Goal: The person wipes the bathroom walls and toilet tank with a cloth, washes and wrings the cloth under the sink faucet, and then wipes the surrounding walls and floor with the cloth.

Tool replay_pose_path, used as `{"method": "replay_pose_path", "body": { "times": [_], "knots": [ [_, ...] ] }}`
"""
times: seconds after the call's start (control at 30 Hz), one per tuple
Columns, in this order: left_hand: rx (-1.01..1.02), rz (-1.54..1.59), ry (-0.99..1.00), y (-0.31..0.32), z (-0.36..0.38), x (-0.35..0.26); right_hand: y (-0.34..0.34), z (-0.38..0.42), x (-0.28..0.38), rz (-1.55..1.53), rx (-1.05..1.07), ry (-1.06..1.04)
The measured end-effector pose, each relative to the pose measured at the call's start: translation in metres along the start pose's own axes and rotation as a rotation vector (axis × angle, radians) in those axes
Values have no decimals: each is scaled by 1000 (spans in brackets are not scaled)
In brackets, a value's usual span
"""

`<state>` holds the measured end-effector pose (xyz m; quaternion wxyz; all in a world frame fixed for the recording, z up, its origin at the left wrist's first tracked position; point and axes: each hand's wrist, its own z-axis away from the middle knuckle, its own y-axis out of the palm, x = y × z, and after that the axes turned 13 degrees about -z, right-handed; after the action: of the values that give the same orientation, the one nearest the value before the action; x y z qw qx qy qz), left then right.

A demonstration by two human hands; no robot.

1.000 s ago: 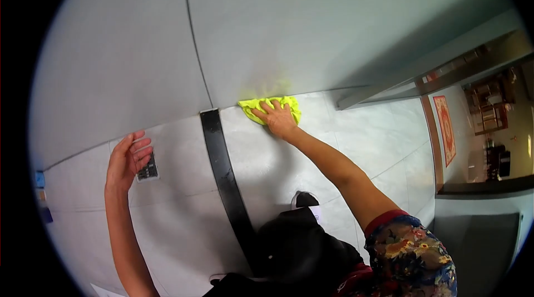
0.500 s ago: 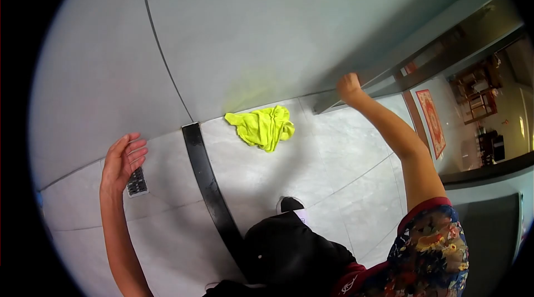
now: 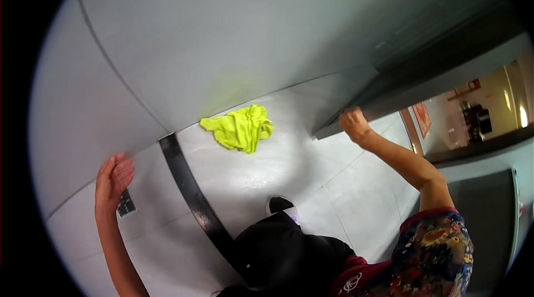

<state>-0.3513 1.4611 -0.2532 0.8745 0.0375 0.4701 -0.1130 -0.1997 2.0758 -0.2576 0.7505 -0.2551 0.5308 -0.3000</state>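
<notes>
A crumpled yellow-green cloth lies on the grey tiled floor against the foot of the wall. My left hand hangs in the air near the wall at the left, its fingers apart and nothing in it. At the right my right hand has its fingers curled round the edge of the grey door. The cloth lies between my two hands, touched by neither.
A black strip crosses the floor from the wall to my legs. Beside my left hand is a floor drain. My shoe stands below the cloth. Through the doorway, a red rug and dark furniture show.
The door has swung wider into view along with my right hand, uncovering a dark gap behind it. The view has shifted, and the cloth appears further left in it.
</notes>
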Motion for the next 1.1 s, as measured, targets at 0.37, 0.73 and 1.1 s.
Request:
{"method": "replay_pose_path", "body": {
  "times": [0.37,0.73,1.1],
  "knots": [
    [-4,-17,-5,3,-5,3,66,185,0,-267,447,50],
    [3,-119,-27,18,-4,14,170,298,-27,-319,836,252],
    [35,-185,-49,50,4,-4,206,160,54,-605,696,348]
  ]
}}
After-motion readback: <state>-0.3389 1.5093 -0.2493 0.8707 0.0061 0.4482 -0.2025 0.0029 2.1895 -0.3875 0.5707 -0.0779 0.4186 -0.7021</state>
